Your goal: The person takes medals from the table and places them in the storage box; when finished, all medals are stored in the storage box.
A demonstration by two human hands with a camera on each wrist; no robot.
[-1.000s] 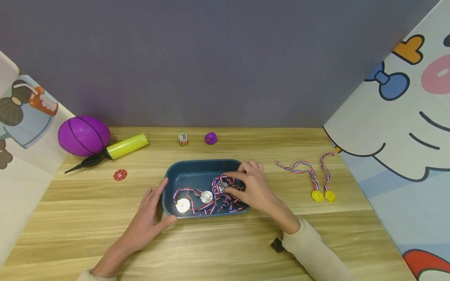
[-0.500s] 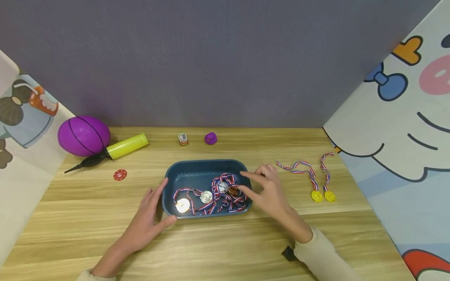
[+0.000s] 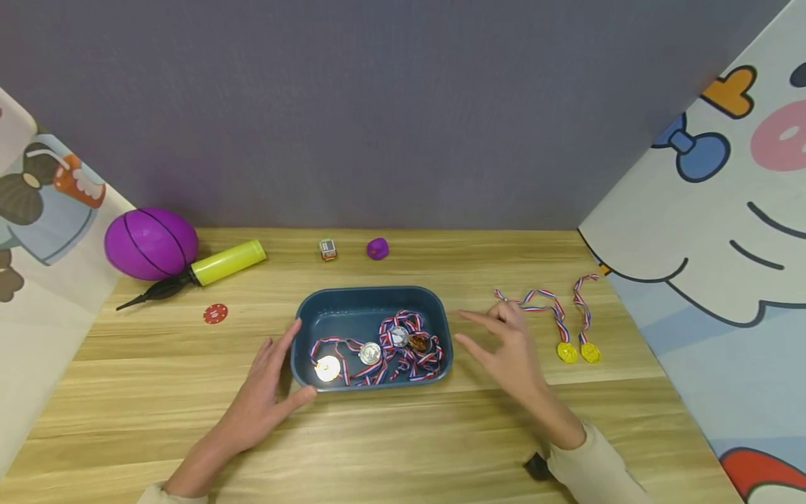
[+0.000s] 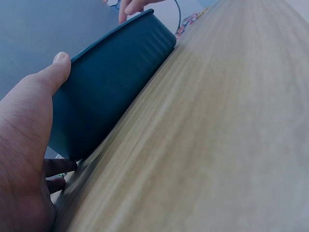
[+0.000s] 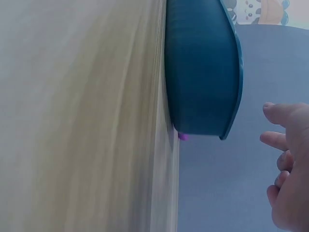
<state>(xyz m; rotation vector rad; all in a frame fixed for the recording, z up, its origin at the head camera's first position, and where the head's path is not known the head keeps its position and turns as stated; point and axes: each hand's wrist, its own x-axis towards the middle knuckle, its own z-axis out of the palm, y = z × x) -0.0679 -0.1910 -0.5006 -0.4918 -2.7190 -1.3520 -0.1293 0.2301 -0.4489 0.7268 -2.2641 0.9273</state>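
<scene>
A dark teal tub (image 3: 371,291) stands on the table with medals on striped ribbons inside. Among them are a gold medal (image 3: 327,368), two silver medals (image 3: 369,353) and a bronze-coloured medal (image 3: 418,343), their ribbons tangled toward the right end. My left hand (image 3: 264,402) rests against the tub's left end, thumb at the near corner, fingers fairly straight. In the left wrist view its thumb touches the tub's wall. Right of the tub and apart from it, my right hand (image 3: 510,353) holds nothing, thumb and forefinger spread and its other fingers bent.
Two gold medals (image 3: 567,352) with ribbons lie at the right. A purple ball (image 3: 151,243), a yellow pump (image 3: 228,262) and a red chip (image 3: 215,313) are at the left. A small box (image 3: 328,249) and a purple object (image 3: 378,248) sit behind the tub.
My right hand has drawn back out of the tub to the right, uncovering the bronze-coloured medal and the tub's right rim. The left hand and the tub have stayed in place.
</scene>
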